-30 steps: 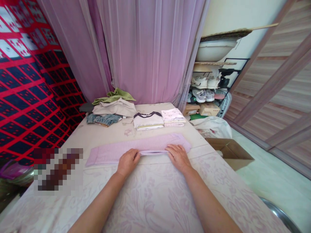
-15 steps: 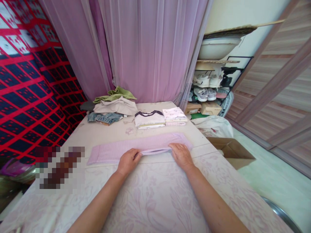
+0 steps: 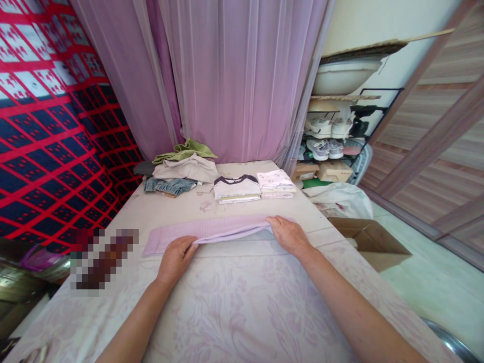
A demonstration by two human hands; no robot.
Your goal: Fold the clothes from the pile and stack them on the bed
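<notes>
A pale pink ribbed garment [image 3: 227, 225], folded into a long narrow strip, lies across the bed. My left hand [image 3: 177, 258] pinches its near edge left of the middle, thumb and fingers closed on the cloth. Toward the right end, my right hand [image 3: 289, 235] grips the same edge, which is raised a little off the sheet between the hands. What kind of garment it is cannot be told from its folded shape.
Behind it sit a folded white shirt with dark trim [image 3: 237, 188], a small stack of folded pink clothes [image 3: 277, 182] and a loose pile of clothes [image 3: 185, 169]. A cardboard box [image 3: 368, 242] stands on the floor at right, below a shoe rack [image 3: 333, 133]. Purple curtains [image 3: 234, 80] hang behind.
My left hand has slid left along the garment's near edge, so my hands are farther apart. That edge now looks lifted and pulled straighter. The view has shifted slightly.
</notes>
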